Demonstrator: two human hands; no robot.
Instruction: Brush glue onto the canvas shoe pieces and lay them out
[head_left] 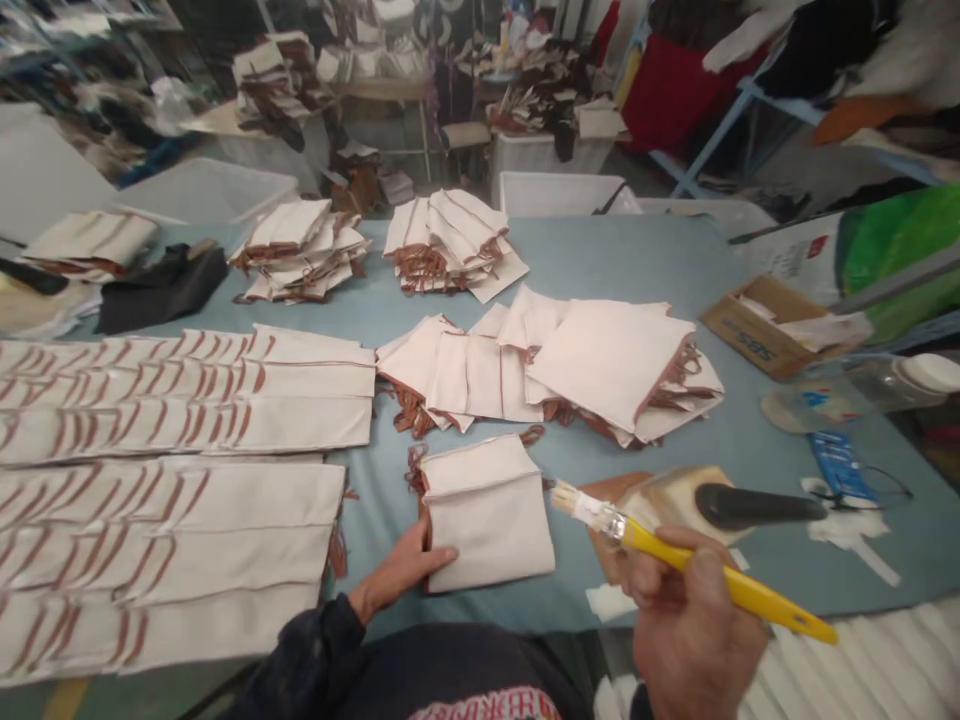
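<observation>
My left hand (409, 560) grips the lower left edge of a white fabric piece (491, 525) with brown edging, its thumb on top and its fingers underneath. The piece lies on the table in front of me, with brown straps at its upper corners. In my right hand (694, 620) is a yellow-handled paintbrush (720, 580), its pale bristles pointing left near the piece's right edge. Behind the brush lies a glue-stained container (667, 500) with a black-handled tool (757, 506) across it. What is inside the container is hard to make out.
Overlapping rows of white pieces (292, 400) cover the table's left side. A loose heap of pieces (607, 350) lies beyond my hands, with stacked bundles (300, 245) farther back. At right are a cardboard box (765, 325) and a clear jar (892, 380) on the blue-green tabletop (622, 255).
</observation>
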